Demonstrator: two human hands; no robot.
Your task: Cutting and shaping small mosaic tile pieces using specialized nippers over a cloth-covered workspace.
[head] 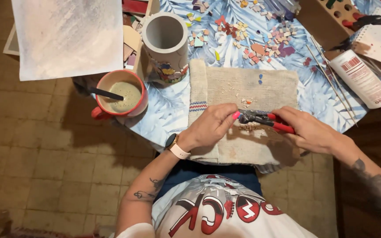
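- At the centre of the frame we see the left hand [211, 124] with fingers curled together, pinching something very small against the head of the nippers [261, 118]; the piece itself is too small for us to make out.
- The right hand [310, 131], centre right, is wrapped tight around the red handles of the nippers, whose dark metal head points toward the left hand's pink-nailed fingertips [235, 115].
- Both hands hover just above a beige cloth [248, 86] spread over the middle of the table [168, 110], which wears a blue leaf-print cover.
- On the cloth, just under and beside the tool, we notice pale crumbs and a few tiny coloured chips [247, 102].
- In the upper middle of the frame lie scattered mosaic pieces [252, 37] in pink, red, yellow and grey, well apart from the hands.
- A grey cylindrical pot [165, 42], upper centre left, stands upright with coloured bits stuck around its base.
- Just left of it, near the table's edge, sits a red mug [120, 93] with pale liquid and a dark stick in it.
- A white glue bottle [361, 78] lies on its side at the upper right, next to thin wooden skewers [331, 81].
- The left wrist carries a watch [175, 146] with a pale strap.
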